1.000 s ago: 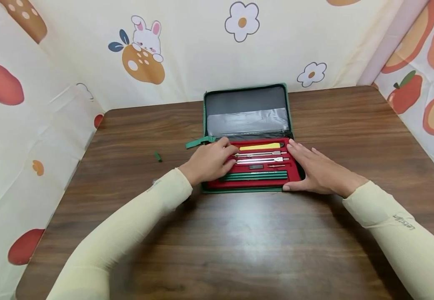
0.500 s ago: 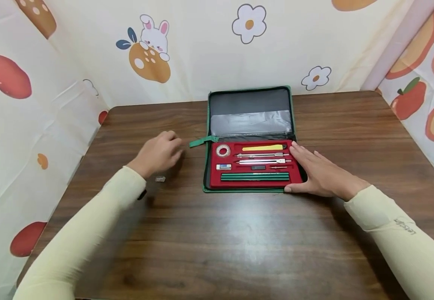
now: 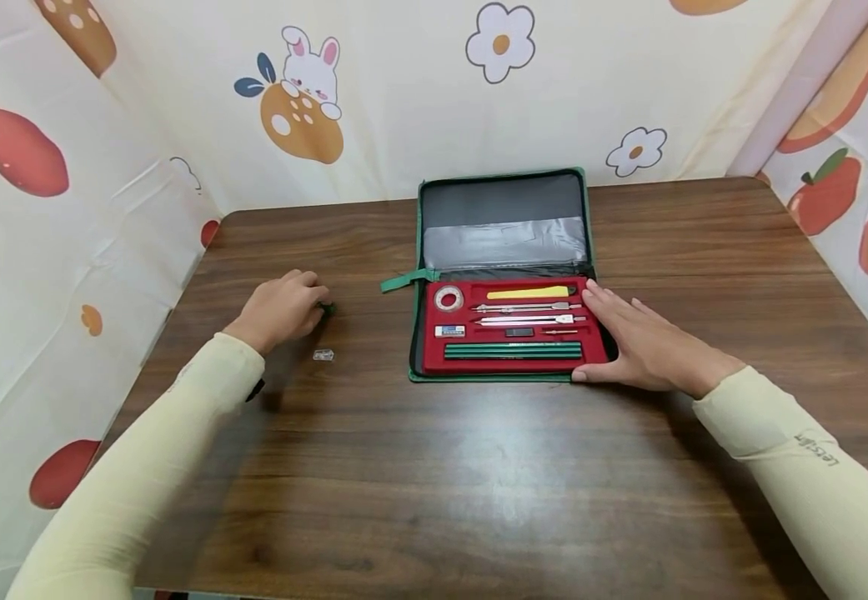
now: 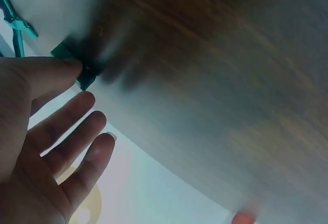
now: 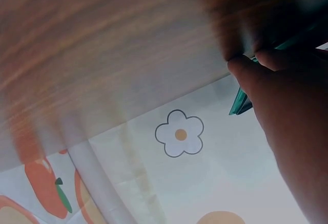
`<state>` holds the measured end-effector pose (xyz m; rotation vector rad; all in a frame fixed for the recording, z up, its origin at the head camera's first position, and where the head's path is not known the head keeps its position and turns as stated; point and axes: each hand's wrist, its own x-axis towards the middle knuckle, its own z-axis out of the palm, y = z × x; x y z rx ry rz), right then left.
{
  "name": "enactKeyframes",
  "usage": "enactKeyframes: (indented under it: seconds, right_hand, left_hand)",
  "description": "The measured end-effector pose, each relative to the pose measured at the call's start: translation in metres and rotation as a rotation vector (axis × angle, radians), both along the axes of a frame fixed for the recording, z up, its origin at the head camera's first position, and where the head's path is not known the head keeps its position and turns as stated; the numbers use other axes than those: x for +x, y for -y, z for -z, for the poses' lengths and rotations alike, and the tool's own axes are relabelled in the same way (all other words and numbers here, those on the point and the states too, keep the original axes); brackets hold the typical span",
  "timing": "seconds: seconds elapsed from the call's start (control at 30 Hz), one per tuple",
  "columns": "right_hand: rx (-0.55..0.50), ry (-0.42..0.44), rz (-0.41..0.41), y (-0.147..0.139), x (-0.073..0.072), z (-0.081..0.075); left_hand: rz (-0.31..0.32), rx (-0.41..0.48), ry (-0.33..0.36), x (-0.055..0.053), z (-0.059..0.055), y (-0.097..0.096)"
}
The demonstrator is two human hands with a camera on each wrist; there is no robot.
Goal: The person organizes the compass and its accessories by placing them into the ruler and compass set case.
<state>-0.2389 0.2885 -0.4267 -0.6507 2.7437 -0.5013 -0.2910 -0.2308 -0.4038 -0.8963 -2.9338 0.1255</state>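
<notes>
head view: a small green piece (image 3: 328,308) is pinched by the left hand (image 3: 278,308) over a wooden table (image 3: 434,500), with a clear plastic piece (image 3: 323,355) lying nearby. an open green case (image 3: 507,200) is touched along its right side by the right hand (image 3: 642,342), its fingers held straight, its thumb spread apart. in the case's red tray (image 3: 434,354) are seated a tape roll (image 3: 438,299), an eraser (image 3: 449,331), a yellow cutter (image 3: 527,292), metal drawing instruments (image 3: 531,320) and green pencils (image 3: 512,350).

left wrist view: the small green piece is held at the thumb's tip, the forefinger mostly hidden; the other three fingers are spread.

right wrist view: the case's edge is met by the right hand; how every finger lies cannot be told.
</notes>
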Motion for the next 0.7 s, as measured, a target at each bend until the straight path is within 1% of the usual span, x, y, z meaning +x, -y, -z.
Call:
enactKeyframes:
  seconds: [0.23, 0.4, 0.53, 0.7]
  right_hand:
    - [-0.002, 0.000, 0.003, 0.000, 0.000, 0.001]
    - [0.001, 0.001, 0.005, 0.000, 0.000, 0.000]
    - [0.005, -0.001, 0.005, 0.000, -0.001, 0.001]
    - [0.005, -0.004, 0.003, 0.000, -0.001, 0.003]
  left_hand:
    - [-0.018, 0.041, 0.026, 0.003, -0.001, -0.002]
    - [-0.017, 0.066, 0.035, 0.005, -0.002, -0.008]
    - [0.004, 0.097, 0.048, 0.007, -0.004, -0.016]
    - [0.050, 0.171, 0.068, 0.007, -0.005, -0.029]
